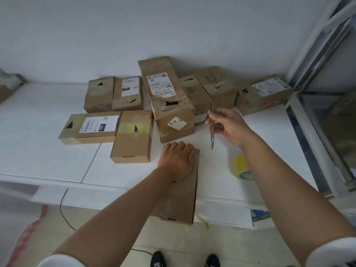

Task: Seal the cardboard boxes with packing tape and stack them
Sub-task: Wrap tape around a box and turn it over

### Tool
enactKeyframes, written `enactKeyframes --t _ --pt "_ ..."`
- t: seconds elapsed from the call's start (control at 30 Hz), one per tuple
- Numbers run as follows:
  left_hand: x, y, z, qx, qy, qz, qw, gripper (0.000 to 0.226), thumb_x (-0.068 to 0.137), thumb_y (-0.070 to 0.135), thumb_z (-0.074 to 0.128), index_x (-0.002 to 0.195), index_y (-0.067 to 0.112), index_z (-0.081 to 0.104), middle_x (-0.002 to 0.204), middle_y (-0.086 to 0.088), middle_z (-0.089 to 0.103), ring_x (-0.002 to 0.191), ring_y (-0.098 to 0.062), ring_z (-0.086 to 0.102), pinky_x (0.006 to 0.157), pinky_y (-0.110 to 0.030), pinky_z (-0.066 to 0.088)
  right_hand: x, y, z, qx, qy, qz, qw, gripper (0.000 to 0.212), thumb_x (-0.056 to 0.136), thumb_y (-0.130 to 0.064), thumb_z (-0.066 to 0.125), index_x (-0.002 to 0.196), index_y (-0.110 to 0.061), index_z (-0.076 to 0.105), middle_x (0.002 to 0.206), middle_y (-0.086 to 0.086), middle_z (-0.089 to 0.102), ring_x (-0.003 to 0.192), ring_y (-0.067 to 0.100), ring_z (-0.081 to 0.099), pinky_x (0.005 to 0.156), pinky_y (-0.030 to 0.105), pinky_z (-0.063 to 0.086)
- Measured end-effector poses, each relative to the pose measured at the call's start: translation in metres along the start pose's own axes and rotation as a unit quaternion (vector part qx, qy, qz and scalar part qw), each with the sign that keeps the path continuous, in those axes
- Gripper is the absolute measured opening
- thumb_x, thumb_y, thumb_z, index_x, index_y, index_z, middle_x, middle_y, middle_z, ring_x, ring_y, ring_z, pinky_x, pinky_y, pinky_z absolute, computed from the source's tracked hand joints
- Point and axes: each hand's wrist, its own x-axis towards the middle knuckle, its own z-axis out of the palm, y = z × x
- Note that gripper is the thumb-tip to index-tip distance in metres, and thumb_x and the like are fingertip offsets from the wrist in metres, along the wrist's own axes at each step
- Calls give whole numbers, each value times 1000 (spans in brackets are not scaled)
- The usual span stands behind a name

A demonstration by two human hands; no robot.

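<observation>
From my feed, the left hand (178, 160) lies flat, fingers spread, pressing on the far end of a long cardboard box (181, 197) that overhangs the white desk's (48, 151) front edge. The right hand (229, 126) pinches a utility knife (212, 130), blade pointing down. A yellow tape roll (240, 166) sits just right of the box, and sealed boxes (133, 135) crowd the wall behind.

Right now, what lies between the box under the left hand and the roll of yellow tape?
In the head view, only bare white table separates the box under the left hand from the tape roll. The knife in the right hand hangs above that gap.
</observation>
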Motion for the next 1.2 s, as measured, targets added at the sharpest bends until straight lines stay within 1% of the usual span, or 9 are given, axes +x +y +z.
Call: enactKeyframes --t 0.1,0.2,0.3,0.43,0.63,0.77,0.83,1.1,1.2 --pt "1 1 1 -4 6 -10 1000 64 94 47 4 116 21 58 109 -2 61 105 -26 54 97 -38 33 -3 3 2 -42 -37 24 998 4 96 -9 60 98 -6 58 83 12 69 70 26 70 65 31 58" --pt "2 0 5 3 23 -14 1000 58 96 44 10 110 19 61 104 -3 63 100 -28 56 94 -39 35 -6 4 4 -74 -76 44 993 7 96 -7 59 96 -9 53 88 17 69 81 30 72 69 31 58" --pt "3 0 6 3 23 -17 1000 59 96 45 10 110 19 61 104 -3 63 100 -28 55 94 -39 35 -9 5 6 -104 -101 58 988 8 97 -8 59 96 -11 52 90 18 71 86 31 72 73 33 58" --pt "2 0 4 0 22 -15 1000 60 96 46 9 110 19 60 104 -3 63 101 -27 55 95 -38 34 -9 7 5 -131 -107 58 984 9 96 -11 60 99 -9 51 92 18 72 89 33 72 82 38 59" --pt "2 0 5 -2 32 -17 999 57 97 46 12 104 17 61 99 -4 63 97 -28 56 92 -38 35 -10 7 7 -137 -119 61 982 9 96 -9 60 96 -9 51 89 15 72 86 31 72 79 36 59" --pt "3 -1 7 1 35 -19 999 52 99 44 16 104 18 62 98 -3 63 95 -27 56 92 -37 35 -11 7 6 -129 -110 53 984 9 96 -9 60 97 -10 51 89 14 73 88 31 72 77 34 59" --pt "3 -2 7 4 33 -20 999 47 101 42 21 105 19 62 98 -2 63 95 -26 56 92 -37 35 -11 7 7 -128 -110 52 984 9 96 -9 60 97 -10 51 90 15 73 88 31 73 77 34 59" --pt "3 -1 5 2 13 -23 1000 48 100 43 18 108 20 60 101 -1 61 99 -25 54 94 -36 34 -11 8 7 -140 -112 46 983 11 96 -8 60 98 -10 50 92 16 73 88 28 73 75 33 59" --pt "3 -2 5 -2 7 -24 1000 41 104 41 24 110 21 59 104 0 61 101 -24 54 96 -36 34 -11 8 6 -137 -99 34 985 11 96 -8 60 98 -11 50 91 14 73 87 27 73 77 34 60"
